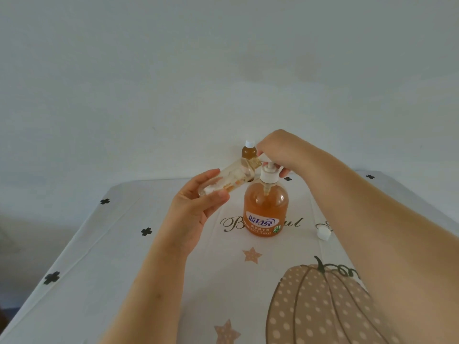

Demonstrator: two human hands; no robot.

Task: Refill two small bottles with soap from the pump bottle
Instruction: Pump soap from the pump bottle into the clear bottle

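An orange soap pump bottle (265, 209) with a white pump stands on the table's middle. My right hand (280, 152) rests on the pump head, fingers curled over it. My left hand (198, 207) grips a small clear bottle (231, 181), tilted with its open mouth up against the pump's spout; streaks of soap show inside. A second small bottle (249, 152), filled with amber soap and closed by a white cap, stands behind them. A loose white cap (323, 232) lies on the table to the right.
The table wears a white cloth (124, 244) printed with black clovers, stars, script lettering and a large pumpkin at the front right. A plain pale wall rises just behind the far edge. The table's left edge drops off to a dark floor.
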